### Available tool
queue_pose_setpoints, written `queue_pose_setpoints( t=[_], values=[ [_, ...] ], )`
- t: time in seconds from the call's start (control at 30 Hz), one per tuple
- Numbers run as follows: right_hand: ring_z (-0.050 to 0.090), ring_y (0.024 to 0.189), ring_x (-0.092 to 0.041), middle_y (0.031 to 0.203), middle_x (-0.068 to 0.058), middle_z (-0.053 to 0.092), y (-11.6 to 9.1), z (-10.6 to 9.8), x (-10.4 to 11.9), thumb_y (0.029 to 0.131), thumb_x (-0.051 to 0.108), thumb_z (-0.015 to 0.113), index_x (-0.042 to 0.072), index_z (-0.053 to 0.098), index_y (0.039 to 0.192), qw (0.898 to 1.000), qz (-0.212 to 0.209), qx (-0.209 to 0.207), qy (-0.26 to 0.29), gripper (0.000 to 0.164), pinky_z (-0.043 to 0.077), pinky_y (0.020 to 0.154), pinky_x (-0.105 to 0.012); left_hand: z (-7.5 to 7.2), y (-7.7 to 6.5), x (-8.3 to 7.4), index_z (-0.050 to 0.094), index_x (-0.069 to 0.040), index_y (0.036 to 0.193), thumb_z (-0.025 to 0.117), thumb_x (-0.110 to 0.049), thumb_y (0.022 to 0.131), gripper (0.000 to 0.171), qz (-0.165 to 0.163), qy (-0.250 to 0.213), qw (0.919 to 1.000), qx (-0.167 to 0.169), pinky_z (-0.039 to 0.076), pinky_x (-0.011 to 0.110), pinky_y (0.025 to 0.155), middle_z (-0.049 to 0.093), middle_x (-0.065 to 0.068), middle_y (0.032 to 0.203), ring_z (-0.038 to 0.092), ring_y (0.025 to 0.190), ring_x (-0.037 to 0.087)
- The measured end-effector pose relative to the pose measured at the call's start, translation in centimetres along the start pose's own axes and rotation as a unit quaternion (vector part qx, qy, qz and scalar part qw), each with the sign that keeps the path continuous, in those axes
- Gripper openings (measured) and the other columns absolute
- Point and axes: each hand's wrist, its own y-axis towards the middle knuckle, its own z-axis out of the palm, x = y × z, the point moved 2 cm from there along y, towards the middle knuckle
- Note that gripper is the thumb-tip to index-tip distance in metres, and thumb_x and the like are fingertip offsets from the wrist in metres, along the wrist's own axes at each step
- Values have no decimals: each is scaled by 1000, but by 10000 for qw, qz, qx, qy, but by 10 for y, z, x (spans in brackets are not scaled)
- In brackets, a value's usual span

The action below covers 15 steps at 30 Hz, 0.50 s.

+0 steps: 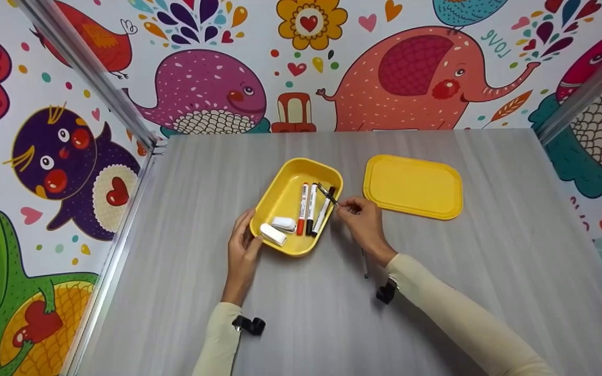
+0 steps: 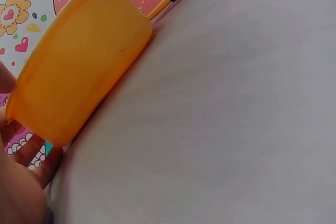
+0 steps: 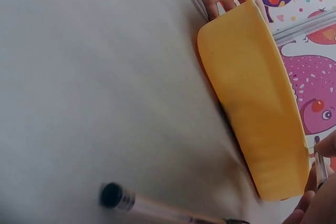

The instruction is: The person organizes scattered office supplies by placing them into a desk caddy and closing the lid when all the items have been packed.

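Observation:
My left hand (image 1: 242, 248) grips the near left corner of a yellow plastic box (image 1: 275, 196), thumb at the rim and fingers along the outer wall. Inside lie a red-capped marker (image 1: 302, 209), a black-capped marker (image 1: 311, 210), another white marker with black ends (image 1: 323, 213) and two small white rounded blocks (image 1: 273, 234). At the right rim, my right hand (image 1: 363, 222) pinches a thin pen (image 1: 327, 194), whose far end reaches over the box. A second pen (image 3: 157, 208) lies on the table beneath the right wrist, mostly hidden by the hand in the head view.
Right of the box, a flat yellow lid (image 1: 413, 187) lies on the grey table (image 1: 186, 183). Printed cartoon wall panels (image 1: 301, 68) stand along the back and sides, with a metal rail (image 1: 107, 277) at the left edge.

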Motion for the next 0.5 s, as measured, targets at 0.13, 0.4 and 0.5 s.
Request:
queue_pose_setpoints(
  t=[0.13, 0.4, 0.5],
  values=[
    [61, 80, -18, 87, -4, 71, 2, 7, 3, 94, 8, 80, 2, 81, 97, 9999, 20, -78, -75, 6, 48, 70, -23, 0, 0, 0, 52, -1, 161, 60, 9, 101, 62, -24, 26, 10000, -38, 39, 28, 125, 47, 13, 167, 45, 156, 27],
    [61, 79, -16, 86, -6, 71, 7, 16, 7, 92, 6, 78, 1, 79, 95, 9996, 116, -261, -16, 6, 48, 70, -22, 0, -1, -1, 51, -1, 162, 63, 5, 102, 62, -89, 15, 10000, -39, 39, 29, 125, 46, 12, 167, 45, 156, 26],
    [62, 81, -16, 88, -5, 71, 7, 16, 7, 94, 9, 79, 3, 80, 97, 9995, 192, -254, 5, 6, 49, 71, -22, 1, -1, -1, 52, -2, 162, 63, 4, 102, 61, -52, 9, 10000, -20, 39, 29, 125, 47, 11, 167, 46, 156, 25]
  ],
)
